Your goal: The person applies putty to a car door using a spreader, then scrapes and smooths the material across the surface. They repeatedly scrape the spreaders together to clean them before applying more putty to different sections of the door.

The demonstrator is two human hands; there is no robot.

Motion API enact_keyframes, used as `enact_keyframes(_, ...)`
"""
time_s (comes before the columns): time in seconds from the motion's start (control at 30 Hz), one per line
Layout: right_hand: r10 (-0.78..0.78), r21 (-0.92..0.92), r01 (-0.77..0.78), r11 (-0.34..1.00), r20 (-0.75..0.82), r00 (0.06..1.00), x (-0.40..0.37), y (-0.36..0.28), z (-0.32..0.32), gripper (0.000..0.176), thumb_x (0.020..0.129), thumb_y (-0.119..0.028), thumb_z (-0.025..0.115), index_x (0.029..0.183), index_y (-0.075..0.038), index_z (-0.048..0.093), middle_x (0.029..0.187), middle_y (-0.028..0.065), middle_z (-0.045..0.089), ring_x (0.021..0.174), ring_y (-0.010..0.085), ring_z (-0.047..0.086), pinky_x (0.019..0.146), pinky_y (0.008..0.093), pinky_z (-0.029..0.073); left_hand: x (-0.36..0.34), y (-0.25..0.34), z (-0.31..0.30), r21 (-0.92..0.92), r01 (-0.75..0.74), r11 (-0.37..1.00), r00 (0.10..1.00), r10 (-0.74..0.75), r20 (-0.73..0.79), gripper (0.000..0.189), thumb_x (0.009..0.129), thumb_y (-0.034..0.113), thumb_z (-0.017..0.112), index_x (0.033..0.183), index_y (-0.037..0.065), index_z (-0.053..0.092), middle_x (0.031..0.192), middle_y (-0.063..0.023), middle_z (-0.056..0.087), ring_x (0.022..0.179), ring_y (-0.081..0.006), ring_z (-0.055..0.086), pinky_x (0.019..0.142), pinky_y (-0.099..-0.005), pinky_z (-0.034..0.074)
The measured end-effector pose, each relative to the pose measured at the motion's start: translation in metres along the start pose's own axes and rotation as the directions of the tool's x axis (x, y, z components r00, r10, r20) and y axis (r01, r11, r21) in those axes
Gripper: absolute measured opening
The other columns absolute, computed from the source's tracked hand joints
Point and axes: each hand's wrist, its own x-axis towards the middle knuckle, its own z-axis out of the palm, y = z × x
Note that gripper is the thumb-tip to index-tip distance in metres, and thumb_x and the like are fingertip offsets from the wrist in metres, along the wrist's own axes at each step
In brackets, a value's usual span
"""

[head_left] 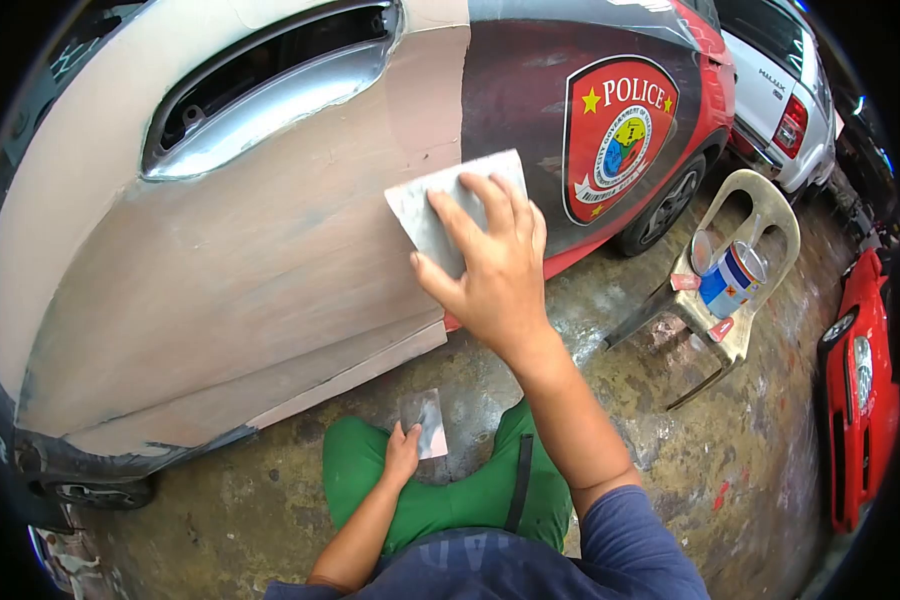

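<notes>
My right hand grips a flat grey putty spreader, fingers spread over its face and thumb at its lower left edge. The spreader has a pale pinkish upper edge and lies at the car's side, by the border between beige filler and dark paint; whether it touches is hard to tell. Low over my lap, my left hand pinches a smaller flat rectangular plate with pinkish smears. The beige-coated car panel fills the left side, with a bare metal-rimmed opening above.
To the right, a plastic chair bears a blue-and-white can, a round lid and small red-and-white pieces. A police emblem marks the car's dark part. Behind are a white vehicle and a red car.
</notes>
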Motion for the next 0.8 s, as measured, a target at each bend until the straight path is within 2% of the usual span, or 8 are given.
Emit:
enact_keyframes(0.2, -0.034, -0.029, 0.034, 0.999, -0.004, 0.999, 0.019, 0.005, 0.013, 0.053, 0.075, -0.033, 0.078, 0.125, -0.017, 0.069, 0.134, 0.0133, 0.055, 0.131, 0.0373, 0.045, 0.103, 0.0602, 0.035, -0.002, 0.005, -0.004, -0.011, 0.020, 1.000, 1.000, -0.020, -0.004, 0.038, 0.102, 0.026, 0.058, 0.126, -0.003, 0.060, 0.117, -0.0228, 0.072, 0.110, -0.0337, 0.068, 0.098, -0.0404, 0.049)
enact_keyframes(0.53, 0.073, 0.037, -0.078, 0.996, 0.111, 0.991, -0.111, 0.014, 0.068, 0.062, 0.070, -0.032, 0.083, 0.127, -0.016, 0.068, 0.138, 0.0114, 0.053, 0.134, 0.0375, 0.043, 0.107, 0.0615, 0.035, -0.006, 0.004, -0.005, -0.108, -0.021, 0.994, 0.999, 0.016, -0.044, 0.040, 0.101, 0.028, 0.060, 0.126, -0.004, 0.060, 0.116, -0.0200, 0.072, 0.108, -0.0310, 0.068, 0.097, -0.0397, 0.049)
enact_keyframes(0.63, 0.231, 0.167, -0.277, 0.946, 0.248, 0.941, -0.133, 0.019, 0.051, 0.059, 0.072, -0.032, 0.082, 0.126, -0.012, 0.068, 0.140, 0.0134, 0.053, 0.133, 0.0381, 0.045, 0.109, 0.0572, 0.036, -0.012, 0.025, -0.010, -0.168, -0.059, 0.984, 0.994, 0.043, -0.097, 0.040, 0.102, 0.027, 0.060, 0.126, -0.006, 0.059, 0.117, -0.0189, 0.071, 0.108, -0.0289, 0.067, 0.098, -0.0389, 0.049)
enact_keyframes(0.67, 0.259, 0.267, -0.345, 0.900, 0.307, 0.916, -0.144, 0.027, 0.039, 0.065, 0.079, -0.036, 0.079, 0.137, -0.011, 0.061, 0.144, 0.0142, 0.053, 0.132, 0.0377, 0.048, 0.110, 0.0536, 0.039, -0.016, 0.046, -0.014, -0.193, -0.072, 0.979, 0.992, 0.049, -0.120, 0.040, 0.102, 0.027, 0.059, 0.126, -0.006, 0.059, 0.117, -0.0184, 0.071, 0.109, -0.0279, 0.066, 0.099, -0.0386, 0.048)
enact_keyframes(0.7, 0.411, 0.527, -0.579, 0.622, 0.410, 0.814, -0.159, 0.034, 0.029, 0.068, 0.082, -0.040, 0.077, 0.140, -0.012, 0.058, 0.145, 0.0142, 0.053, 0.133, 0.0386, 0.049, 0.110, 0.0545, 0.041, -0.023, 0.082, -0.017, -0.298, -0.095, 0.950, 0.992, 0.066, -0.106, 0.039, 0.104, 0.025, 0.058, 0.128, -0.006, 0.058, 0.120, -0.0151, 0.069, 0.111, -0.0240, 0.064, 0.100, -0.0370, 0.047)
enact_keyframes(0.73, 0.487, 0.674, -0.706, 0.217, 0.552, 0.677, -0.175, 0.040, 0.018, 0.070, 0.084, -0.043, 0.075, 0.144, -0.013, 0.054, 0.147, 0.0143, 0.052, 0.134, 0.0396, 0.049, 0.111, 0.0555, 0.042, -0.025, 0.103, -0.021, -0.351, -0.116, 0.929, 0.990, 0.080, -0.115, 0.037, 0.105, 0.022, 0.057, 0.130, -0.005, 0.057, 0.123, -0.0138, 0.067, 0.113, -0.0221, 0.063, 0.100, -0.0359, 0.047)
enact_keyframes(0.77, 0.470, 0.680, -0.696, -0.230, 0.704, 0.532, -0.188, 0.045, 0.007, 0.073, 0.087, -0.046, 0.072, 0.147, -0.014, 0.050, 0.148, 0.0143, 0.052, 0.135, 0.0406, 0.050, 0.111, 0.0564, 0.043, -0.025, 0.120, -0.024, -0.404, -0.140, 0.904, 0.987, 0.096, -0.126, 0.036, 0.105, 0.020, 0.057, 0.131, -0.004, 0.056, 0.126, -0.0125, 0.066, 0.114, -0.0201, 0.061, 0.100, -0.0347, 0.047)
enact_keyframes(0.8, 0.401, 0.663, -0.505, -0.553, 0.742, 0.537, -0.188, 0.042, -0.015, 0.074, 0.090, -0.044, 0.070, 0.152, -0.011, 0.045, 0.152, 0.0141, 0.049, 0.137, 0.0382, 0.049, 0.112, 0.0554, 0.042, -0.022, 0.137, -0.024, -0.469, -0.175, 0.865, 0.983, 0.126, -0.134, 0.035, 0.105, 0.019, 0.056, 0.132, -0.004, 0.055, 0.127, -0.0123, 0.064, 0.116, -0.0200, 0.060, 0.101, -0.0346, 0.047)
